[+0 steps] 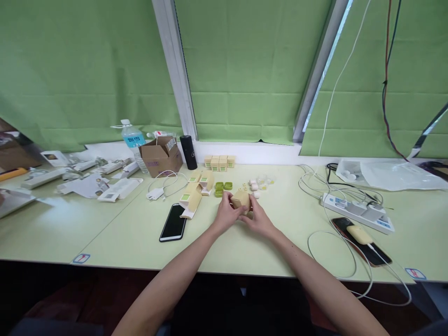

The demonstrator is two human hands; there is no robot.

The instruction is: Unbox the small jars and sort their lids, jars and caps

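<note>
Left hand (227, 215) and right hand (261, 220) together hold a small beige cardboard box (241, 199); light, even pressure (thin card likely dents) should keep edges square.

Shows plain cream on the small box (241, 199). Sets green squares and white flaps against cream on the cartons (195, 194). Turns olive green on the trays (228, 185), white on the tiny jars (254, 187). Pairs black with a white edge on the phone (174, 223). Spreads pale yellow-green over the tabletop (273, 254), deeper green over the curtains (259, 70). Goes brown with purple print on the cardboard box (161, 159).
</note>
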